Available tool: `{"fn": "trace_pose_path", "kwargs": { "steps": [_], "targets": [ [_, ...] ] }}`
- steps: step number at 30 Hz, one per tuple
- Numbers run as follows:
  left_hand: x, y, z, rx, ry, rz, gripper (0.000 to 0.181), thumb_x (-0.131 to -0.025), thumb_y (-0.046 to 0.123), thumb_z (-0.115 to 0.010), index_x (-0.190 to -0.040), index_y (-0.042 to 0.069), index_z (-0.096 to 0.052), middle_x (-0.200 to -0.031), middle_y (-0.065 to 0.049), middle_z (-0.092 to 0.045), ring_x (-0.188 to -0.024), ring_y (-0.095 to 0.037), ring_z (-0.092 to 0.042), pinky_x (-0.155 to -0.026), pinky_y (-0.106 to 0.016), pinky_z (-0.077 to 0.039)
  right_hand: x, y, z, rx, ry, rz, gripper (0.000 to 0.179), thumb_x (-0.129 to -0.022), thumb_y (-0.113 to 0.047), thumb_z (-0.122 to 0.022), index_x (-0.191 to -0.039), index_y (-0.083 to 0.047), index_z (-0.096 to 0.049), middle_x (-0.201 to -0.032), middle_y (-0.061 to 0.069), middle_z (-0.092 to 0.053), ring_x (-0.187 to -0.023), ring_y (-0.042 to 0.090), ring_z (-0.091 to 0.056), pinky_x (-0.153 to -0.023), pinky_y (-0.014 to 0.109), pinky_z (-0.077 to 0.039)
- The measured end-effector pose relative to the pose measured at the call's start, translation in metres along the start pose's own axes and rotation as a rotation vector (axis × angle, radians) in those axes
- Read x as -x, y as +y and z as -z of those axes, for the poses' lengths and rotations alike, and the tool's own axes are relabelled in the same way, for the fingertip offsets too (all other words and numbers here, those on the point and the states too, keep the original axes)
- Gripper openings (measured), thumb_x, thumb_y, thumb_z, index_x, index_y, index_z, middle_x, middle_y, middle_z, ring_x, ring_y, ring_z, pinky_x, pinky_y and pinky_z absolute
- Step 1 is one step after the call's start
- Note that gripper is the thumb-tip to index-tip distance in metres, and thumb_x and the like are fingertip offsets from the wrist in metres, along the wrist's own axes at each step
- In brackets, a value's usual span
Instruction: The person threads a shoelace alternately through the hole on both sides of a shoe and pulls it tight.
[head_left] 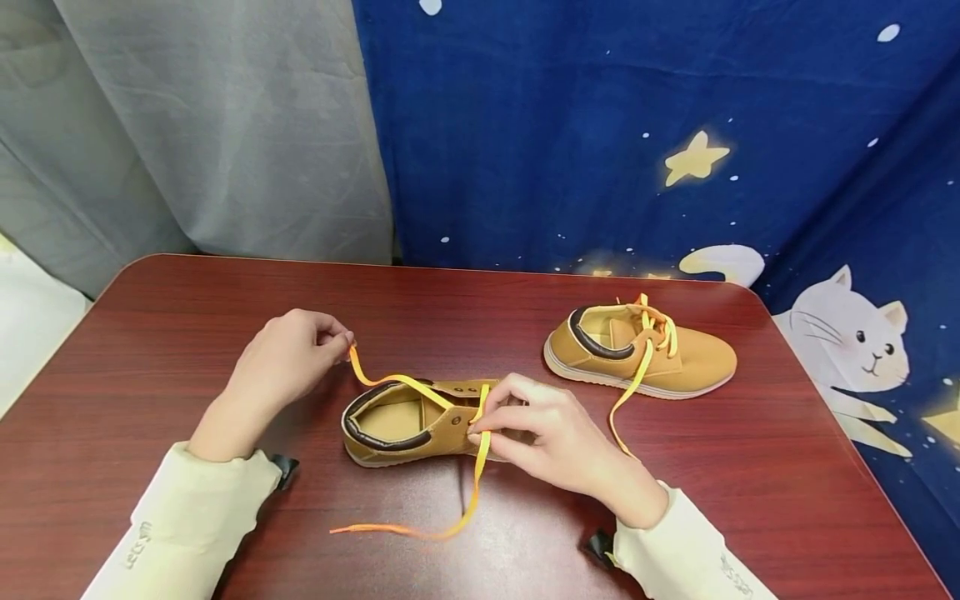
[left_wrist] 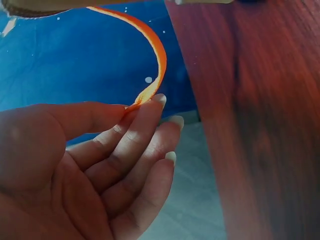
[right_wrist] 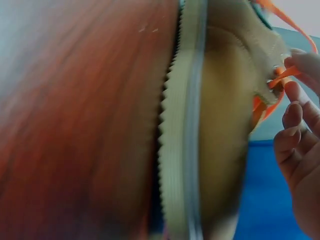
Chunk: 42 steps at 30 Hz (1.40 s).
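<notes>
A tan shoe (head_left: 444, 439) with a dark brown padded collar lies on the table, its toe to the right and partly hidden by my right hand. My left hand (head_left: 285, 362) pinches one end of its yellow-orange shoelace (head_left: 405, 379) between thumb and fingers, left of the collar; the left wrist view shows this lace (left_wrist: 160, 52) curving up from the fingertips. At the eyelets, my right hand (head_left: 543, 429) pinches the lace between thumb and index finger. From there, a loose length trails down and left across the table. In the right wrist view, the lace (right_wrist: 285, 74) passes through an eyelet.
A matching tan shoe (head_left: 701, 367) stands at the back right, its own lace hanging onto the table. The reddish-brown table (head_left: 187, 333) ends at a far edge before grey and blue curtains (head_left: 525, 125).
</notes>
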<state>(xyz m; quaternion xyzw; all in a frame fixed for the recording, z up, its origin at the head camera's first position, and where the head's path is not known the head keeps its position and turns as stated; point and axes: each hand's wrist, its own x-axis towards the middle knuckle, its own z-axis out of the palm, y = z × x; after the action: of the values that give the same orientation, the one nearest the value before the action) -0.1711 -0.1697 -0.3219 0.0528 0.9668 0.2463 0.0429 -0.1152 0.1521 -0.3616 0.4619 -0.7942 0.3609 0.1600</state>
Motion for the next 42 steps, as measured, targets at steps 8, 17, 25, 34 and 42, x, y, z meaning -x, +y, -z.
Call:
{"fn": "trace_pose_path", "kwargs": {
  "steps": [8, 17, 25, 34, 42],
  "targets": [
    [-0.004, -0.003, -0.012, -0.022, -0.067, -0.002, 0.020, -0.095, 0.022, -0.058, -0.092, 0.015, -0.077, -0.068, 0.004, -0.063, -0.068, -0.018, -0.053, -0.059, -0.030, -0.037, -0.014, -0.012, 0.022, -0.233, 0.005, -0.117, 0.014, -0.092, -0.001, -0.068, -0.095, -0.010, -0.078, -0.093, -0.002, -0.071, -0.090, 0.007, -0.065, -0.075, 0.021, -0.052],
    [-0.005, 0.000, -0.025, -0.081, -0.150, 0.013, 0.017, -0.089, 0.017, -0.056, -0.080, 0.017, -0.070, -0.061, 0.005, -0.049, -0.066, -0.017, -0.049, -0.061, -0.032, -0.035, -0.041, -0.019, 0.034, -0.244, 0.109, -0.233, 0.023, -0.095, 0.004, -0.062, -0.110, -0.007, -0.075, -0.089, 0.003, -0.077, -0.084, 0.011, -0.072, -0.075, 0.021, -0.055],
    [-0.005, 0.003, -0.034, -0.104, -0.153, 0.008, 0.018, -0.086, 0.014, -0.055, -0.073, 0.018, -0.067, -0.062, 0.004, -0.052, -0.065, -0.016, -0.050, -0.059, -0.031, -0.035, -0.076, -0.020, 0.040, -0.250, 0.238, -0.318, 0.024, -0.096, -0.004, -0.065, -0.119, -0.008, -0.072, -0.083, 0.006, -0.078, -0.068, 0.008, -0.070, -0.060, 0.024, -0.054],
    [-0.004, 0.003, -0.036, -0.114, -0.157, 0.010, 0.022, -0.094, 0.021, -0.059, -0.074, 0.020, -0.068, -0.068, 0.003, -0.060, -0.066, -0.017, -0.053, -0.060, -0.031, -0.037, -0.088, -0.009, 0.037, -0.135, 0.228, -0.508, 0.022, -0.100, -0.014, -0.061, -0.116, -0.012, -0.077, -0.072, 0.004, -0.072, -0.062, 0.013, -0.061, -0.059, 0.020, -0.047],
    [0.000, 0.010, -0.029, -0.150, -0.160, 0.005, 0.026, -0.097, 0.035, -0.062, -0.074, 0.022, -0.066, -0.071, 0.002, -0.062, -0.069, -0.019, -0.056, -0.060, -0.033, -0.038, -0.076, 0.002, 0.037, -0.090, -0.176, -0.664, 0.035, -0.104, -0.028, -0.056, -0.139, -0.029, -0.062, -0.050, -0.004, -0.056, -0.048, 0.018, -0.055, -0.053, 0.030, -0.038]
  ]
}}
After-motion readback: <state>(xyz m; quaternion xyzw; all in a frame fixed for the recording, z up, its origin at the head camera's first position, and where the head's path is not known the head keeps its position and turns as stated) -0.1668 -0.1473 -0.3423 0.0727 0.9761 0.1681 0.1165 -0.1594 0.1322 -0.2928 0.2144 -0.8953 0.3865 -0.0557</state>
